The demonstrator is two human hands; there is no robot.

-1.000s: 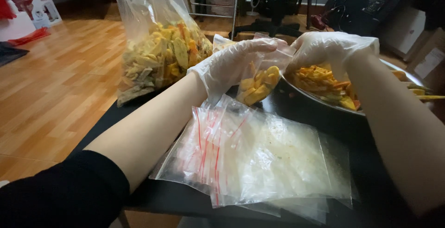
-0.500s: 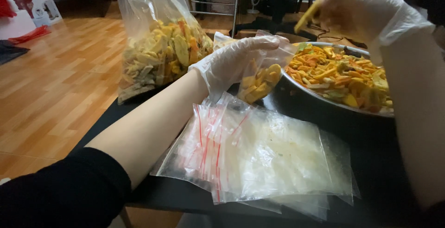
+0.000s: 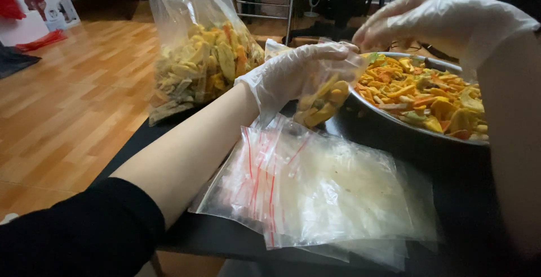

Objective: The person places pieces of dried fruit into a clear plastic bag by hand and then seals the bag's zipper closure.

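Head view: gloved hands bagging mixed dried chips at black desk [image 3: 360, 142].
Left hand [image 3: 293, 77] grip holds small zip bag [image 3: 321, 99] open, part-filled, at bowl's 9 o'clock; right hand [image 3: 439, 20], raised half a second ago, now pinched over steel bowl [image 3: 420, 99], contents unclear; empty zip bags [image 3: 321, 192] at 6, bulk chip bag [image 3: 200, 57] at 10.

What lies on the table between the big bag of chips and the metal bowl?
In the head view, the left hand lies there, holding a small clear bag partly filled with chips, between the big bag and the metal bowl.

Small clear bag [image 3: 321, 99], partly filled with yellow chips, upright.
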